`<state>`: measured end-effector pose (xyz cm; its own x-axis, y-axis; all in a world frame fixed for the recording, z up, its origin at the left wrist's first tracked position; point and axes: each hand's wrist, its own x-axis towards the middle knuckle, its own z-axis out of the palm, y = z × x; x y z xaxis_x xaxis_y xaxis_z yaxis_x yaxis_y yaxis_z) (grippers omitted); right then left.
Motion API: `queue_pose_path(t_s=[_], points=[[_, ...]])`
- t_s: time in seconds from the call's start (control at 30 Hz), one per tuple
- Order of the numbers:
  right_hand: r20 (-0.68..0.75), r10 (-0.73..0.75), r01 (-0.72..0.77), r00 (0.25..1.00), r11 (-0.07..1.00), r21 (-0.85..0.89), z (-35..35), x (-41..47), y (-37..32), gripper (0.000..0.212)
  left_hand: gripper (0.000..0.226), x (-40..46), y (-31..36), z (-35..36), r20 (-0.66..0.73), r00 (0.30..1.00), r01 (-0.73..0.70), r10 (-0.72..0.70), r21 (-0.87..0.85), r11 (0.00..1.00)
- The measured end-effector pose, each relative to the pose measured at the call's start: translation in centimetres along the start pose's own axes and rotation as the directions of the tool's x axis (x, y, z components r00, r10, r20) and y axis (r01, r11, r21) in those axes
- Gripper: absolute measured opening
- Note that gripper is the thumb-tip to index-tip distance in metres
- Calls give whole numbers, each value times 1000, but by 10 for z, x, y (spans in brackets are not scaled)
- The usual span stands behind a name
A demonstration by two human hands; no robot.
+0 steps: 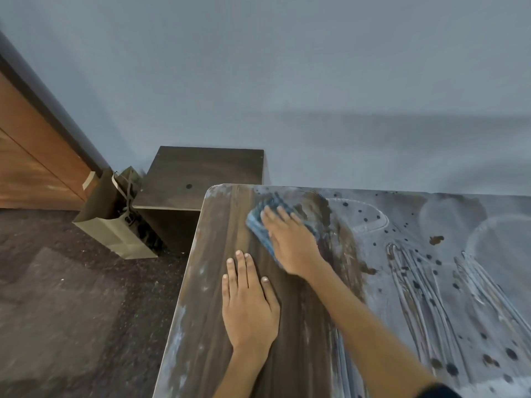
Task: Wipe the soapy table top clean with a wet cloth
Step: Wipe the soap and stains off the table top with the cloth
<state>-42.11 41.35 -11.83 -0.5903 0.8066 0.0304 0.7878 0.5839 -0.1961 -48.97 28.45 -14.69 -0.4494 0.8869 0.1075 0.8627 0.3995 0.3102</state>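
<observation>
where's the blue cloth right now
In the head view the blue cloth lies flat on the table top near its far left corner, under the right hand, at the edge of the soapy film.

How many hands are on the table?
2. The left hand lies flat on the wiped, dark part of the table top. The right hand presses the blue cloth near the far corner, by the soapy part.
</observation>
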Motion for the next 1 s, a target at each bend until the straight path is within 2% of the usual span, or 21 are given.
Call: queue_pose_path(t_s=[0.07, 0.17, 0.23, 0.33, 0.4, 0.47, 0.57, 0.63, 0.7, 0.77, 0.87, 0.93, 1.0], points=[[8, -29, 29, 1000, 999, 41, 0, -37, 7, 55, 53, -1, 0, 1, 1, 1000, 9, -9, -3, 1000], [-64, 158, -158, 985, 987, 4, -3, -51, 40, 57, 53, -1, 1, 4, 0, 1000, 17, -17, -11, 1000], [-83, 297, -299, 951, 954, -14, -7, -28, 57, 56, 53, -1, 2, 4, 1, 1000, 18, -18, -7, 1000], [-47, 369, -370, 928, 928, -27, -10, 29, 58, 58, 53, -1, 2, 4, 0, 1000, 24, -24, -7, 1000], [-49, 331, -331, 942, 944, 6, -6, 61, 41, 55, 53, -2, 1, 5, -1, 1000, 23, -23, -14, 1000], [-59, 230, -229, 971, 973, 21, 1, 75, 13, 55, 53, -2, 1, 6, 1, 1000, 21, -21, -13, 1000], [-17, 3, -3, 1000, 1000, -2, 8, 52, -19, 63, 54, -1, 0, 6, 2, 999, 34, -34, -10, 999], [2, -53, 53, 999, 999, 4, 7, 20, -17, 62, 54, 0, 0, 6, 0, 999, 40, -40, -13, 999], [-23, 18, -17, 1000, 999, 33, 4, -10, -1, 58, 54, -1, 1, 6, -5, 999, 37, -38, -28, 999], [-77, 158, -158, 984, 987, 15, -2, -22, 25, 55, 55, -1, 2, 5, -10, 999, 35, -35, -35, 999], [-72, 321, -324, 944, 946, -33, -9, 5, 49, 55, 55, 0, 2, 5, -13, 999, 32, -32, -28, 999], [-39, 320, -322, 947, 946, -43, -7, 39, 42, 57, 55, -1, 1, 5, -19, 999, 31, -32, -32, 999], [-40, 256, -256, 966, 967, 3, 0, 63, 20, 57, 54, -2, 1, 5, -16, 999, 30, -31, -30, 999]])
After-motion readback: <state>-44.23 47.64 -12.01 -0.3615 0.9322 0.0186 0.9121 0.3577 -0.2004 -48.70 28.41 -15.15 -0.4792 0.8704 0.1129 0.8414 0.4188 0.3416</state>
